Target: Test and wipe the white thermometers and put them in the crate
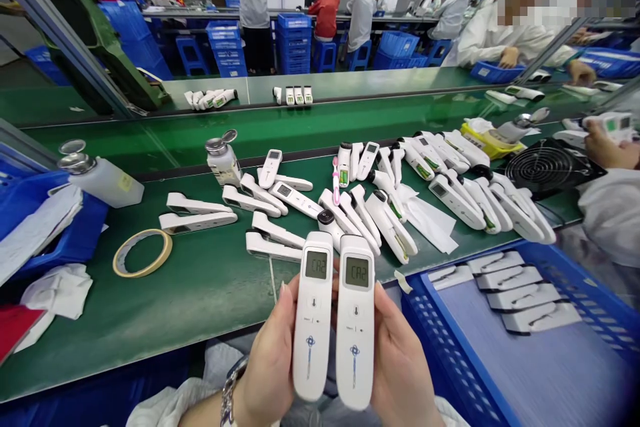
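Note:
Two white thermometers are held upright side by side, screens facing me. My left hand (273, 353) is wrapped round the left thermometer (313, 320), and my right hand (403, 360) grips the right thermometer (355, 327). Both grey screens show similar characters. A narrow gap separates the two bodies. Just beyond them, many more white thermometers (295, 200) lie on the green table (210, 293), some with green battery compartments exposed. One thermometer with a dark round tip (327, 221) lies right behind the held pair.
A tape roll (143, 253) and pump bottles (223, 160) stand left. At right are a blue crate (450, 340) holding thermometers, a black fan (547, 167) and a yellow tray (485, 140). A co-worker's hand (603, 143) holds a device at far right.

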`<state>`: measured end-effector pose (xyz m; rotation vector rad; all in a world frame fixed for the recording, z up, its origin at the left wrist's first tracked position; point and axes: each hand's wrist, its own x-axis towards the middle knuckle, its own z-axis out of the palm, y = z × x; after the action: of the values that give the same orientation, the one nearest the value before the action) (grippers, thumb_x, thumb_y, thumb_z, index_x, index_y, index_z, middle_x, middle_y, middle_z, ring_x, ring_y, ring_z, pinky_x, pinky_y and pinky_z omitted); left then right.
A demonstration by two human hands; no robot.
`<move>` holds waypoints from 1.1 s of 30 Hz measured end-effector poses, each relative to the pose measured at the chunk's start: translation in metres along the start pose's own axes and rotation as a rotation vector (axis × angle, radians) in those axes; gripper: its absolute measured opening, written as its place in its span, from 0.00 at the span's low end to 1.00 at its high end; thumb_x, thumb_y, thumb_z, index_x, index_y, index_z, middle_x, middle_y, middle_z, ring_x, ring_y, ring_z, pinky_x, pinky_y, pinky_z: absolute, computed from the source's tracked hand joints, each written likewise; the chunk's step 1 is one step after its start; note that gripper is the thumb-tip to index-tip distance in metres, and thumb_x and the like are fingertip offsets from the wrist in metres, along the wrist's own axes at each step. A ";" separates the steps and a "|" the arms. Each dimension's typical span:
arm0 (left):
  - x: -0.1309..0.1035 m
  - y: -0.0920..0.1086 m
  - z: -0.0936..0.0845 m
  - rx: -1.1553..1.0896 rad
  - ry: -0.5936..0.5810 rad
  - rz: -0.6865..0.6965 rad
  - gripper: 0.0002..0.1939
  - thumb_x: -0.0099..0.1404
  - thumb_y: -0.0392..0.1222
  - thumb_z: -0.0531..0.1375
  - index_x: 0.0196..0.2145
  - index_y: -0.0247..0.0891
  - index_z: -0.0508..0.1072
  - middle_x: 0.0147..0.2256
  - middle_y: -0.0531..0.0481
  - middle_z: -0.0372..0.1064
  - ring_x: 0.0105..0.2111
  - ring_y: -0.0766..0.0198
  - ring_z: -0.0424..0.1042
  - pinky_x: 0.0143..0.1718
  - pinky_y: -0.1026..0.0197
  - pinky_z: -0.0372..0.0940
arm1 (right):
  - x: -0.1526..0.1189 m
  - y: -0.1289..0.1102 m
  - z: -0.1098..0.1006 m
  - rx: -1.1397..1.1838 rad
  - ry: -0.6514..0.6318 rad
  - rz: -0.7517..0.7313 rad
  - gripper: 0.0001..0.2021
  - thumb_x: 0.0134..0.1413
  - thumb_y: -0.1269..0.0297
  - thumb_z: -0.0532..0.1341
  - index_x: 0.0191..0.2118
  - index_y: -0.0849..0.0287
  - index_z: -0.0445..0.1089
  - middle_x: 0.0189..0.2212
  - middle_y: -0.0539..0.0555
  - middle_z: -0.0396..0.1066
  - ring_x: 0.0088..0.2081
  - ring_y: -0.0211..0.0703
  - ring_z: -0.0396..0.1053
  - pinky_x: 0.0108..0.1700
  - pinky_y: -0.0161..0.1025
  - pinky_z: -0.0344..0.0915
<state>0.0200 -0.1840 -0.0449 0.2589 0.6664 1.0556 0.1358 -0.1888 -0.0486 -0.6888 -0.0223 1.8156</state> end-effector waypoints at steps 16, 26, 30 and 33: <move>-0.001 -0.003 -0.013 0.173 -0.010 0.131 0.24 0.59 0.36 0.60 0.53 0.50 0.65 0.57 0.49 0.61 0.58 0.56 0.58 0.55 0.58 0.59 | 0.000 0.006 -0.005 -0.185 -0.060 -0.219 0.21 0.52 0.74 0.61 0.51 0.48 0.67 0.55 0.47 0.66 0.56 0.39 0.62 0.49 0.32 0.66; 0.002 -0.002 -0.016 0.208 0.008 0.131 0.25 0.59 0.36 0.61 0.54 0.46 0.65 0.57 0.47 0.61 0.57 0.55 0.58 0.56 0.56 0.57 | -0.001 0.006 -0.011 -0.255 -0.120 -0.202 0.22 0.54 0.74 0.60 0.53 0.45 0.65 0.58 0.45 0.62 0.59 0.36 0.57 0.55 0.32 0.60; 0.001 0.000 -0.016 0.230 0.018 0.118 0.28 0.56 0.36 0.64 0.54 0.43 0.63 0.57 0.44 0.60 0.56 0.53 0.59 0.52 0.58 0.61 | 0.000 0.008 -0.013 -0.274 -0.127 -0.206 0.22 0.54 0.72 0.61 0.54 0.47 0.65 0.56 0.47 0.65 0.58 0.39 0.60 0.53 0.33 0.62; 0.002 0.002 -0.014 0.265 -0.031 0.041 0.27 0.55 0.36 0.64 0.52 0.40 0.64 0.50 0.42 0.67 0.50 0.53 0.66 0.47 0.58 0.64 | 0.001 0.011 -0.013 -0.228 -0.117 -0.162 0.19 0.54 0.66 0.60 0.53 0.49 0.67 0.51 0.50 0.70 0.53 0.46 0.66 0.51 0.38 0.64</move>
<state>0.0102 -0.1830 -0.0559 0.5199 0.7759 0.9997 0.1316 -0.1957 -0.0636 -0.7176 -0.3574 1.7092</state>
